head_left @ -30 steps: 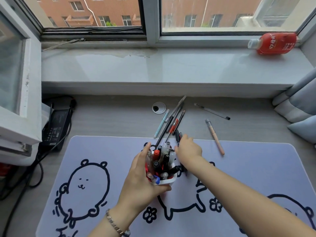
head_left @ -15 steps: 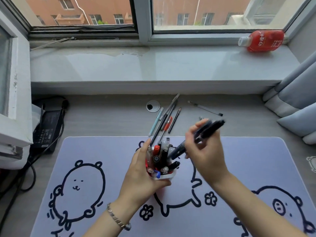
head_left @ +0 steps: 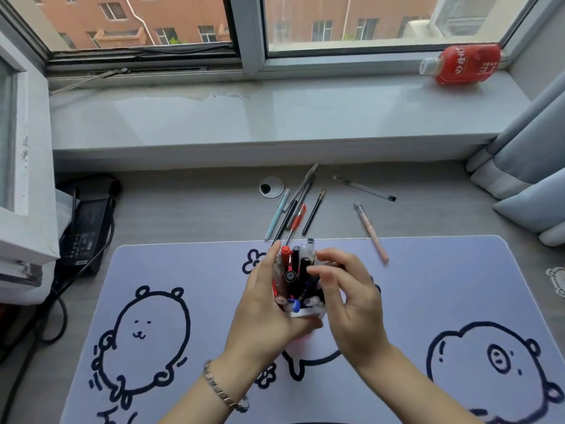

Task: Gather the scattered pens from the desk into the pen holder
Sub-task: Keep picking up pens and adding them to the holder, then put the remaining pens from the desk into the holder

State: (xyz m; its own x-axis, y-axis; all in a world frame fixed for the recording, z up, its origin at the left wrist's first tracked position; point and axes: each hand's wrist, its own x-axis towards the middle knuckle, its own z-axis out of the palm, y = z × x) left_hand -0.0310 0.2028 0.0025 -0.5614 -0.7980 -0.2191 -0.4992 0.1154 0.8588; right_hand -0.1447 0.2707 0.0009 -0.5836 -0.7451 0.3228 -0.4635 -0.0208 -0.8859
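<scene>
My left hand (head_left: 263, 313) grips the white pen holder (head_left: 305, 314) from its left side, on the lilac desk mat (head_left: 428, 286). The holder is crammed with red, black and clear pens. Against the holder's right rim, my right hand (head_left: 354, 304) curls its fingers around dark pens (head_left: 334, 265) that angle down into it. Behind the holder on the grey desk lie a light blue pen (head_left: 277, 214), a red pen (head_left: 296, 220), a thin black pen (head_left: 313, 212) and grey pens (head_left: 302, 186). A clear pen (head_left: 363, 188) and a pink pen (head_left: 371, 232) lie further right.
A round cable grommet (head_left: 270, 186) sits in the desk behind the pens. A black power adapter (head_left: 85, 228) with cables lies at the left. A red bottle (head_left: 464, 64) lies on the windowsill. Grey curtains (head_left: 526, 166) hang at the right.
My right hand picked up dark pens from just behind the holder, lifted them, and has now brought them down to the holder's right side. My left hand stayed on the holder.
</scene>
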